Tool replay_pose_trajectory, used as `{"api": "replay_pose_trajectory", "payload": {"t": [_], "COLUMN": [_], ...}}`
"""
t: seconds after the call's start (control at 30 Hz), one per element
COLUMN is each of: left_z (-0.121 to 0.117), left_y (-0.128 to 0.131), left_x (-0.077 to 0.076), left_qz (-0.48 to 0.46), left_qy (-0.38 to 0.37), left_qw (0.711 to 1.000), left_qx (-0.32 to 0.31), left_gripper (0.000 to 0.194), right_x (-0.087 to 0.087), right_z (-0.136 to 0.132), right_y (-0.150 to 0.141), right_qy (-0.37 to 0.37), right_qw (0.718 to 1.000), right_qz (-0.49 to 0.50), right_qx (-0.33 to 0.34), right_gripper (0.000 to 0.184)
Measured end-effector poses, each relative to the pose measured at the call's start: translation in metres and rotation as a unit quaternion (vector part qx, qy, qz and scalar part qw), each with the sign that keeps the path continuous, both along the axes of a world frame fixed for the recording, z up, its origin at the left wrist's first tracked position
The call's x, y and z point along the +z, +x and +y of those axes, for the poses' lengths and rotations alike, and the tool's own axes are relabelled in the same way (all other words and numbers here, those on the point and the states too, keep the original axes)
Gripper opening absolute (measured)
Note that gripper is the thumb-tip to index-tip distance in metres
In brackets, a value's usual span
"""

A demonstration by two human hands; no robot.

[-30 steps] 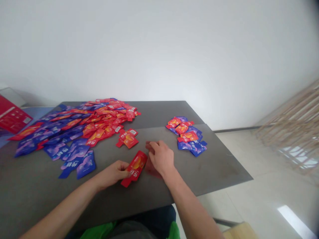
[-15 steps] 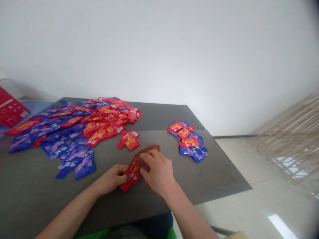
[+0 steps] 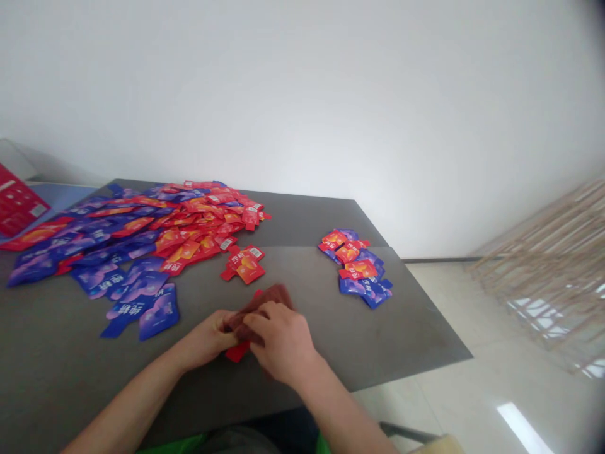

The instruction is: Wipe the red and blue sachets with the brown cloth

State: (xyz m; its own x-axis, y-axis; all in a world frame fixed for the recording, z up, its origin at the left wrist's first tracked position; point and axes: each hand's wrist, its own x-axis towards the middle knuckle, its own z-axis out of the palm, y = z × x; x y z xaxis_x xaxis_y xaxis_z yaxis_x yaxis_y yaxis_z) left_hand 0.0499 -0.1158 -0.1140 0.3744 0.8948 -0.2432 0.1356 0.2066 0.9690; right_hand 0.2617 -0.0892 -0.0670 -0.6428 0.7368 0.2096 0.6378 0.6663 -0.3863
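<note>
Over the near part of the table, my left hand is closed on the left edge of a red sachet. My right hand grips a brown cloth and presses it over the sachet. Most of the sachet is hidden by the cloth and fingers; a red corner shows below and a bit above. Just beyond my hands lie a couple of overlapping red sachets. To the left, several blue sachets lie at the near end of a large mixed pile.
A smaller group of red and blue sachets lies on the right of the dark table. At the far left stands a red printed box. A white wall rises behind, and a slatted wooden rack stands on the floor at right.
My right hand has moved left and slightly down, bringing the cloth across the sachet's printed face, which was visible before. My left hand still holds the sachet.
</note>
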Motion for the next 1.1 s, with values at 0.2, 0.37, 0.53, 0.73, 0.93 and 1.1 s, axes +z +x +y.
{"api": "replay_pose_trajectory", "payload": {"t": [0.2,0.37,0.53,0.73,0.93,1.1], "left_z": [-0.003,-0.004,-0.003,-0.006,-0.006,-0.001], "left_y": [0.001,0.002,0.003,0.002,0.001,-0.004], "left_x": [0.005,0.004,0.005,0.005,0.002,0.006], "left_qz": [0.018,0.030,0.046,0.018,-0.008,-0.038], "left_qy": [-0.024,0.005,-0.003,-0.004,-0.018,-0.091], "left_qw": [1.000,1.000,0.999,1.000,0.999,0.993], "left_qx": [-0.008,0.008,-0.002,0.010,0.037,0.057], "left_gripper": [0.029,0.028,0.028,0.027,0.027,0.035], "right_x": [0.005,0.011,-0.002,0.011,0.009,-0.004], "right_z": [0.037,0.010,0.032,0.042,-0.002,-0.024], "right_y": [0.008,-0.001,0.004,0.044,0.078,0.073], "right_qy": [-0.008,-0.011,-0.029,-0.017,-0.286,-0.260], "right_qw": [0.986,0.999,0.976,0.959,0.947,0.960], "right_qz": [-0.020,0.024,-0.084,0.098,0.141,0.103], "right_qx": [-0.168,-0.043,-0.197,-0.267,0.020,-0.018], "right_gripper": [0.026,0.027,0.022,0.035,0.031,0.026]}}
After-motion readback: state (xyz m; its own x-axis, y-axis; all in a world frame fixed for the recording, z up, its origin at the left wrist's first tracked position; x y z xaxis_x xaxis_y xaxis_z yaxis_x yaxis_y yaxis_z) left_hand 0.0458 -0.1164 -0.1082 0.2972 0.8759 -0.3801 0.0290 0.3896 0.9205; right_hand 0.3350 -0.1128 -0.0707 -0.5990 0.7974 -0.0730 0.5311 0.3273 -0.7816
